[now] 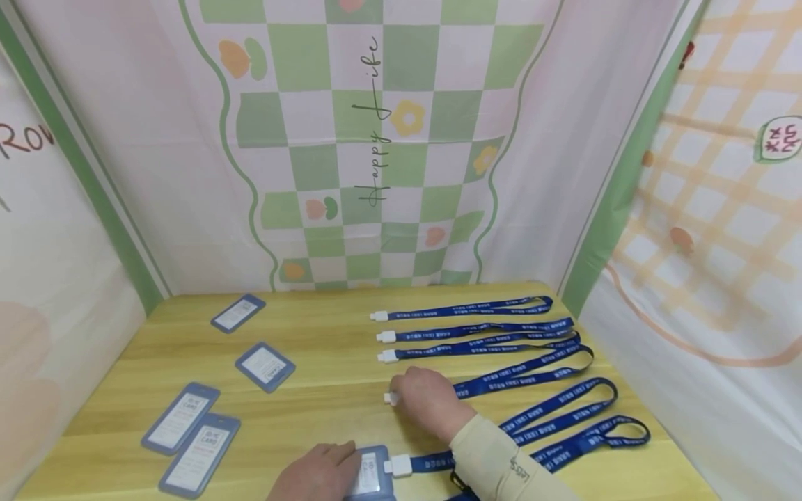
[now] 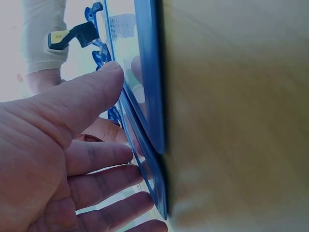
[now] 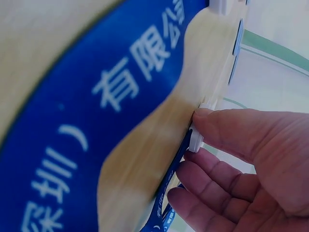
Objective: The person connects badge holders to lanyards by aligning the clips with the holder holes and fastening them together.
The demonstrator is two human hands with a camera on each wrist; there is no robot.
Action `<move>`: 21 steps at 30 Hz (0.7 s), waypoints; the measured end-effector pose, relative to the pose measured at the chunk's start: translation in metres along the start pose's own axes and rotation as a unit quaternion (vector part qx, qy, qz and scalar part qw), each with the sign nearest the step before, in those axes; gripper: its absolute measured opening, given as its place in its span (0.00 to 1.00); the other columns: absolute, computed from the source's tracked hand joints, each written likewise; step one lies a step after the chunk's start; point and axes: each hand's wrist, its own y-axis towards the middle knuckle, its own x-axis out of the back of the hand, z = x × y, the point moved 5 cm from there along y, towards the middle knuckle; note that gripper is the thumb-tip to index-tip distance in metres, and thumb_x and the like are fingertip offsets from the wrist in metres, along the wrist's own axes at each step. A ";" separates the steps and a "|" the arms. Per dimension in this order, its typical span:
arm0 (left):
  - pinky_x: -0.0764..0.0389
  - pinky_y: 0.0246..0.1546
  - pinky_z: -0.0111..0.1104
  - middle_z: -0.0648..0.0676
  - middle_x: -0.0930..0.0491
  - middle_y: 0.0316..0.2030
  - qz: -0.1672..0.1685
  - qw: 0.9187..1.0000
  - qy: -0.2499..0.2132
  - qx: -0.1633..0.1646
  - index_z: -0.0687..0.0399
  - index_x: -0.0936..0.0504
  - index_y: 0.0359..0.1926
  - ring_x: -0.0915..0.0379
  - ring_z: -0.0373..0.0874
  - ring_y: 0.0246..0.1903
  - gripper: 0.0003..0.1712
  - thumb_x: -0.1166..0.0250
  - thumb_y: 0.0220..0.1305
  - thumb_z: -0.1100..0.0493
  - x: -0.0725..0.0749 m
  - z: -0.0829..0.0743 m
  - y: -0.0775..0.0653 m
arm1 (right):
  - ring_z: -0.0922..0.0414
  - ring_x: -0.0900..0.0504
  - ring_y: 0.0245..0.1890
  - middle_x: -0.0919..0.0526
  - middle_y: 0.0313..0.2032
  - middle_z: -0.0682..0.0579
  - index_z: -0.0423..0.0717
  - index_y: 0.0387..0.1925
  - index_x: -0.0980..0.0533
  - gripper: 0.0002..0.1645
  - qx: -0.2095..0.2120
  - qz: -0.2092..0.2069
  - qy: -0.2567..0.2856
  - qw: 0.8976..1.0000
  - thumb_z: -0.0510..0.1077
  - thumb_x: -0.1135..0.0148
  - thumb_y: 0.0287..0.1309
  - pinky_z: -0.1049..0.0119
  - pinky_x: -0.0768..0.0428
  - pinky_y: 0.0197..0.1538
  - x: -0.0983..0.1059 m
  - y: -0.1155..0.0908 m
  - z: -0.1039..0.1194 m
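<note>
My left hand (image 1: 321,474) rests on a blue-edged badge holder (image 1: 370,475) at the table's front edge, its fingers fairly straight. In the left wrist view the thumb and fingertips touch the edges of two overlapping badge holders (image 2: 152,92). A white clip (image 1: 401,465) joins the front holder to a blue lanyard (image 1: 432,461). Farther back, my right hand (image 1: 432,403) pinches the white clip (image 3: 195,140) of another blue lanyard (image 1: 526,372) between thumb and forefinger. That lanyard's strap runs off to the right along the table.
Several more blue lanyards (image 1: 476,309) lie in a row on the right, white clips facing left. Loose badge holders (image 1: 266,366) are spread over the left side of the wooden table (image 1: 313,396). Printed curtains (image 1: 401,139) hang behind and at both sides.
</note>
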 end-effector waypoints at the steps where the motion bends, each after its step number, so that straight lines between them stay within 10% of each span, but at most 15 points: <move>1: 0.17 0.61 0.46 0.56 0.18 0.62 -0.003 1.000 0.001 -0.002 0.52 0.19 0.64 0.20 0.52 0.60 0.52 0.31 0.51 0.20 0.000 0.000 0.000 | 0.62 0.22 0.29 0.16 0.31 0.56 0.52 0.42 0.14 0.06 0.000 0.001 0.003 1.000 0.44 0.31 0.65 0.66 0.16 0.36 0.000 0.000 0.000; 21: 0.16 0.60 0.47 0.56 0.18 0.62 0.004 1.000 -0.013 0.000 0.52 0.20 0.65 0.20 0.52 0.60 0.53 0.33 0.51 0.18 -0.002 0.002 0.001 | 0.62 0.23 0.29 0.17 0.31 0.56 0.52 0.43 0.14 0.07 -0.006 0.028 0.010 1.000 0.47 0.32 0.65 0.66 0.16 0.36 0.002 -0.006 0.011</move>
